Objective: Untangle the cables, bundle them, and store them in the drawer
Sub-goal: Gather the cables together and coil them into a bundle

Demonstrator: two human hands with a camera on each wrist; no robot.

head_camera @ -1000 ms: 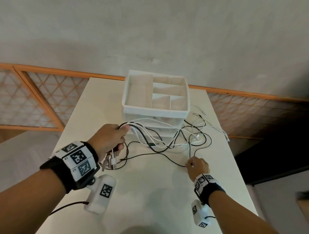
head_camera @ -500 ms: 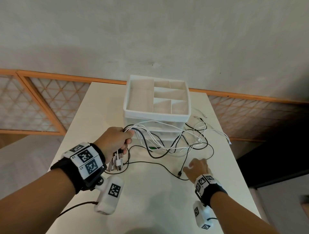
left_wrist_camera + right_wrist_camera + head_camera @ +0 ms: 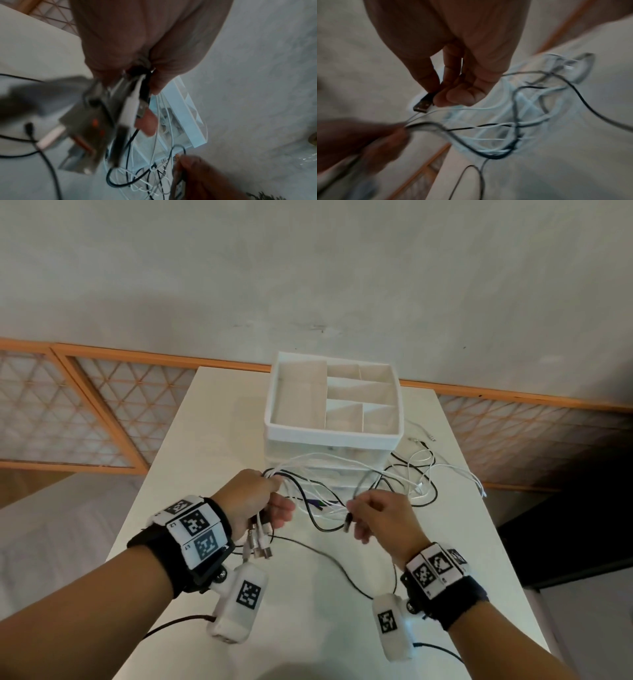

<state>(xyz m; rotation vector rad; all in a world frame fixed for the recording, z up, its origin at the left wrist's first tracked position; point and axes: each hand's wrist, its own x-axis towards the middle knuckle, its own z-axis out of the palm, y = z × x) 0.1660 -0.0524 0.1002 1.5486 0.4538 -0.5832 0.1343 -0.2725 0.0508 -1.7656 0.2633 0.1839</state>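
Left grip: left hand [image 3: 253, 501] curled round a bunch of cables [image 3: 318, 474], fist raised off the tabletop [image 3: 219, 422].
Below left grip: plug ends [image 3: 258, 542] dangling from the fist, black and white mixed; close but blurred in the left wrist view [image 3: 137, 106], metal USB tips just readable.
Right grip: right hand [image 3: 380, 518] pinching a black USB plug [image 3: 347, 522] between thumb and fingertips [image 3: 458, 97]; metal tip clear only in the right wrist view [image 3: 423, 105].
Between the grips: black and white strands sagging in loops, still crossed over one another.
Beyond the grips: drawer unit [image 3: 332, 433], white, divided top tray, drawers seen as closed only from the head view.
Right of right grip: loose cable loops [image 3: 424, 474] lying on the tabletop beside the drawer unit.
Below both grips: one black cable [image 3: 318, 556] trailing across the tabletop.
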